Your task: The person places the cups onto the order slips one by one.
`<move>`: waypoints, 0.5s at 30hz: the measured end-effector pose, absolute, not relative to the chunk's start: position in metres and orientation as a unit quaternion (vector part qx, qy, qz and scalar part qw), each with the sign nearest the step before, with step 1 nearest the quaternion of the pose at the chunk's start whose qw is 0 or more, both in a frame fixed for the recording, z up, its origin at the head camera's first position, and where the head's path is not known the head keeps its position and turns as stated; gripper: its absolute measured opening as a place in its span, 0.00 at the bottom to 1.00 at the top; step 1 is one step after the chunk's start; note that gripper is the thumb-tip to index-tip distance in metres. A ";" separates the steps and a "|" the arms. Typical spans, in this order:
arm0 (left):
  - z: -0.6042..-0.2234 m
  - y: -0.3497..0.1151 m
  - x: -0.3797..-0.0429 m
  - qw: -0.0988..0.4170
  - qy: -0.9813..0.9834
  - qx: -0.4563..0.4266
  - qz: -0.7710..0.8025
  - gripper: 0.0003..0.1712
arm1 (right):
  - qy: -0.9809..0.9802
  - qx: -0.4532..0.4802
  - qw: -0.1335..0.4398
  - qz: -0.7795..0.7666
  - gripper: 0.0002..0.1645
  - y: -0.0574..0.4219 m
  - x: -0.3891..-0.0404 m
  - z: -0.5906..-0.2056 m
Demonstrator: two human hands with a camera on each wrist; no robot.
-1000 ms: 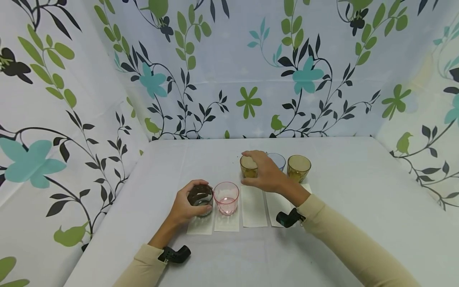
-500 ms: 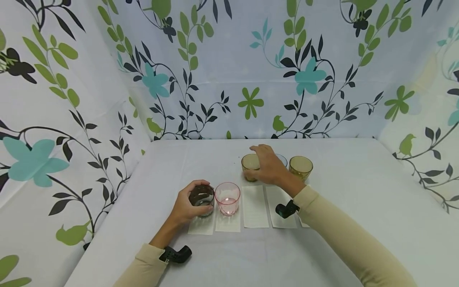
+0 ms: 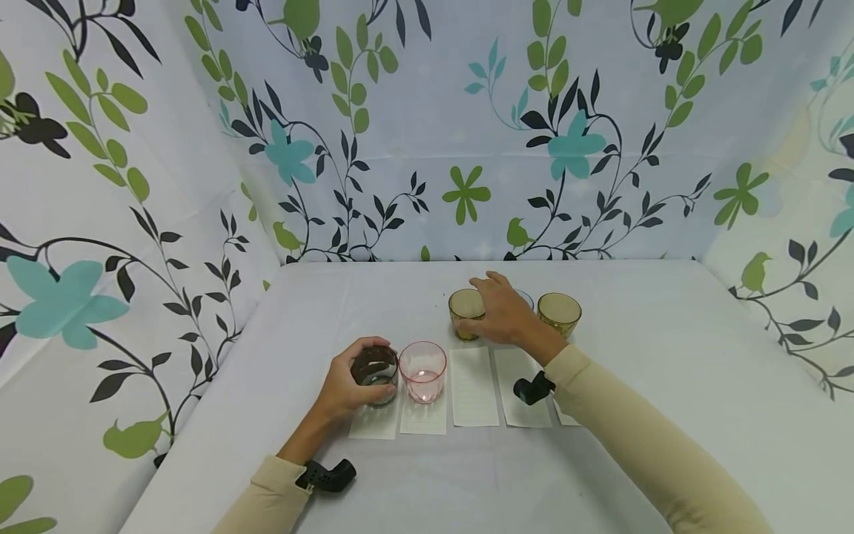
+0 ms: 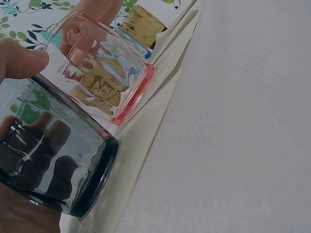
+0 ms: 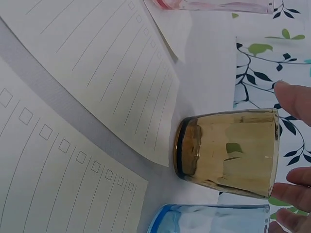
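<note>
My left hand (image 3: pixel 350 382) grips a dark grey glass (image 3: pixel 375 377), thumb and fingers around its sides; the glass (image 4: pixel 53 150) stands on a paper slip. Right beside it is a pink-rimmed clear glass (image 3: pixel 423 374), upright on another slip. My right hand (image 3: pixel 503 311) reaches to an amber glass (image 3: pixel 465 315) in the back row. In the right wrist view the thumb (image 5: pixel 294 102) is spread apart from the fingers (image 5: pixel 294 187), near the rim of the amber glass (image 5: pixel 228 150), with a gap at the thumb. A blue glass (image 5: pixel 211 218), partly hidden by this hand, stands next to it.
A second amber glass (image 3: pixel 559 311) stands at the right end of the back row. Lined paper slips (image 3: pixel 475 389) lie side by side on the white-covered table (image 3: pixel 414 482), in front of that row. A leaf-patterned cloth (image 3: pixel 427 133) hangs behind and at the sides.
My right hand has shifted slightly back, its thumb moving up along the near side of the amber glass. My left hand stays on the dark grey glass, and the glasses have not moved.
</note>
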State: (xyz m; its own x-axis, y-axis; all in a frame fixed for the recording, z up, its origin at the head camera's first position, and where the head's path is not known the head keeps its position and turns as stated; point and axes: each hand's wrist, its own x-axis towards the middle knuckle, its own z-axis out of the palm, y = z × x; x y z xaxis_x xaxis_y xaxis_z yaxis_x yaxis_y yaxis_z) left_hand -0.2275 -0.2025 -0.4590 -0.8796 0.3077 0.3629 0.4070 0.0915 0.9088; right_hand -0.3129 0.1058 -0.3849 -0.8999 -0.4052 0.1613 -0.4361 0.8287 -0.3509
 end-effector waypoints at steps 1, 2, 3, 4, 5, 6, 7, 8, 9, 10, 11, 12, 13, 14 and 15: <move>-0.459 -0.202 -0.227 0.040 -0.737 -0.242 -0.629 0.39 | -0.956 0.219 0.039 0.191 0.54 0.106 -0.314 -0.385; -0.459 -0.202 -0.227 0.040 -0.737 -0.243 -0.630 0.39 | -0.957 0.218 0.038 0.189 0.55 0.105 -0.314 -0.385; -0.459 -0.202 -0.227 0.039 -0.736 -0.243 -0.631 0.39 | -0.958 0.216 0.036 0.187 0.55 0.105 -0.315 -0.385; -0.459 -0.202 -0.227 0.038 -0.735 -0.242 -0.632 0.39 | -0.958 0.214 0.034 0.185 0.56 0.105 -0.316 -0.385; -0.459 -0.202 -0.227 0.038 -0.734 -0.244 -0.632 0.39 | -0.959 0.213 0.031 0.182 0.56 0.105 -0.317 -0.385; -0.459 -0.202 -0.227 0.039 -0.733 -0.245 -0.633 0.39 | -0.960 0.212 0.029 0.179 0.57 0.104 -0.318 -0.385; -0.459 -0.202 -0.227 0.040 -0.732 -0.247 -0.633 0.39 | -0.961 0.210 0.026 0.176 0.57 0.104 -0.319 -0.385; -0.459 -0.202 -0.227 0.040 -0.732 -0.248 -0.634 0.39 | -0.962 0.208 0.023 0.174 0.57 0.103 -0.320 -0.385; -0.459 -0.202 -0.227 0.040 -0.731 -0.250 -0.633 0.39 | -0.963 0.206 0.020 0.172 0.58 0.102 -0.322 -0.386; -0.459 -0.202 -0.228 0.041 -0.731 -0.250 -0.634 0.39 | -0.964 0.204 0.018 0.170 0.58 0.102 -0.323 -0.386; -0.460 -0.202 -0.228 0.041 -0.731 -0.250 -0.634 0.39 | -0.965 0.201 0.016 0.167 0.58 0.101 -0.324 -0.386; -0.460 -0.203 -0.228 0.041 -0.731 -0.250 -0.633 0.39 | -0.966 0.197 0.014 0.166 0.58 0.101 -0.325 -0.386; -0.460 -0.203 -0.228 0.041 -0.732 -0.250 -0.633 0.39 | -0.967 0.195 0.011 0.166 0.58 0.100 -0.326 -0.387; -0.460 -0.203 -0.228 0.041 -0.733 -0.248 -0.632 0.39 | -0.967 0.193 0.009 0.166 0.58 0.100 -0.326 -0.387; -0.460 -0.203 -0.228 0.040 -0.734 -0.246 -0.632 0.39 | -0.967 0.191 0.007 0.167 0.58 0.099 -0.327 -0.387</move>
State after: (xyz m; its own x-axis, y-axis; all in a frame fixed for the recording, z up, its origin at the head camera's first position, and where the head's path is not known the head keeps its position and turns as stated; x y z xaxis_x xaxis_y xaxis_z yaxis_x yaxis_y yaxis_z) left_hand -0.2283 -0.2032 -0.4603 -0.8756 0.3104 0.3701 0.4120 0.0799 0.9077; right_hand -0.3266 0.0992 -0.3868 -0.9267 -0.3676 0.0779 -0.3724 0.8711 -0.3201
